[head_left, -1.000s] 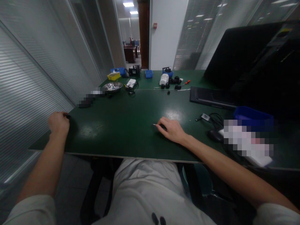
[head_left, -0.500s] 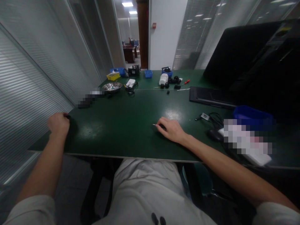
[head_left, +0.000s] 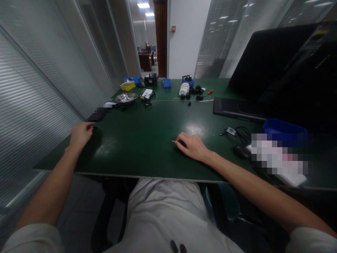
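Note:
My left hand (head_left: 81, 134) is over the left part of the green table (head_left: 137, 140), its fingers pinched on a small dark object (head_left: 95, 127) that pokes out at the fingertips. Resting on the table right of centre, my right hand (head_left: 192, 144) is closed on a thin metallic piece (head_left: 173, 141), whose tip points left; the rest of it is hidden by the fingers. A dark, partly pixelated item (head_left: 98, 114) lies just beyond my left hand.
At the back are a metal bowl (head_left: 126, 98), a yellow tray (head_left: 127, 85), small blue baskets (head_left: 167, 83), a white device (head_left: 184, 89) and a red screwdriver (head_left: 210, 92). On the right stand a monitor (head_left: 265, 59), a black mouse (head_left: 241, 151) and a blue tray (head_left: 284, 130).
My left hand has moved right and slightly forward, bringing the small dark object with it. My right hand has stayed in place with the thin piece.

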Demonstrator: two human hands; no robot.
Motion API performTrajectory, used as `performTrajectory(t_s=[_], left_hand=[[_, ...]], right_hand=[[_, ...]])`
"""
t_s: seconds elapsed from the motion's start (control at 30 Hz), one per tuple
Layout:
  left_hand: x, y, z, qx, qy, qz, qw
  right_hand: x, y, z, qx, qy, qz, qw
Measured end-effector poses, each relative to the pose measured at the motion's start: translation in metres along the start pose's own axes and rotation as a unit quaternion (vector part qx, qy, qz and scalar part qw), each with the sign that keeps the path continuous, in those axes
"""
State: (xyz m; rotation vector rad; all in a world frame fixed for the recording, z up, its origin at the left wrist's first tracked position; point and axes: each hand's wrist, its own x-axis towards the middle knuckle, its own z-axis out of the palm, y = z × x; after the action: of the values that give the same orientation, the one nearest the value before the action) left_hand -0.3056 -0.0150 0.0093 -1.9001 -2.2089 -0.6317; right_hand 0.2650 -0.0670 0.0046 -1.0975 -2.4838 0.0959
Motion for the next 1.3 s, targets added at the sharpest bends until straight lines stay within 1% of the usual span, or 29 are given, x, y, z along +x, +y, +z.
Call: performTrajectory(t_s=[0.03,0.1,0.2,0.3,0.4,0.47,0.53,0.57,0.63,0.87,1.1,1.3], left_hand=[[0.000,0.012,0.005,-0.020,-0.016,0.030,0.999],[-0.001,0.045,0.014,-0.055,-0.050,0.095,0.993],[-0.010,0.107,0.025,-0.128,-0.082,0.200,0.968],[-0.027,0.174,0.032,-0.207,-0.120,0.291,0.926],[-0.051,0.236,0.037,-0.290,-0.164,0.363,0.870],[-0.068,0.268,0.040,-0.326,-0.183,0.399,0.837],[-0.083,0.290,0.044,-0.348,-0.190,0.419,0.817],[-0.088,0.296,0.045,-0.357,-0.192,0.421,0.811],[-0.095,0.301,0.047,-0.370,-0.194,0.418,0.807],[-0.094,0.295,0.044,-0.379,-0.183,0.401,0.814],[-0.094,0.297,0.044,-0.398,-0.195,0.398,0.804],[-0.092,0.296,0.046,-0.376,-0.187,0.384,0.822]], right_hand=[[0.000,0.000,0.000,-0.001,-0.002,-0.001,1.000],[0.000,0.001,0.001,-0.004,-0.005,-0.002,1.000],[0.000,0.002,0.002,-0.009,-0.009,0.001,1.000],[0.000,0.002,0.002,-0.011,-0.011,0.002,1.000],[0.000,0.002,0.002,-0.010,-0.010,0.003,1.000],[0.000,0.002,0.002,-0.008,-0.009,0.003,1.000],[0.000,0.002,0.001,-0.006,-0.009,0.003,1.000],[-0.001,0.003,0.001,-0.005,-0.009,0.004,1.000],[-0.001,0.003,0.001,-0.003,-0.010,0.005,1.000],[0.000,-0.001,-0.001,-0.009,-0.026,0.006,1.000],[0.000,-0.001,-0.001,-0.029,-0.028,0.026,0.999],[0.001,-0.002,-0.003,-0.039,-0.038,0.025,0.998]])
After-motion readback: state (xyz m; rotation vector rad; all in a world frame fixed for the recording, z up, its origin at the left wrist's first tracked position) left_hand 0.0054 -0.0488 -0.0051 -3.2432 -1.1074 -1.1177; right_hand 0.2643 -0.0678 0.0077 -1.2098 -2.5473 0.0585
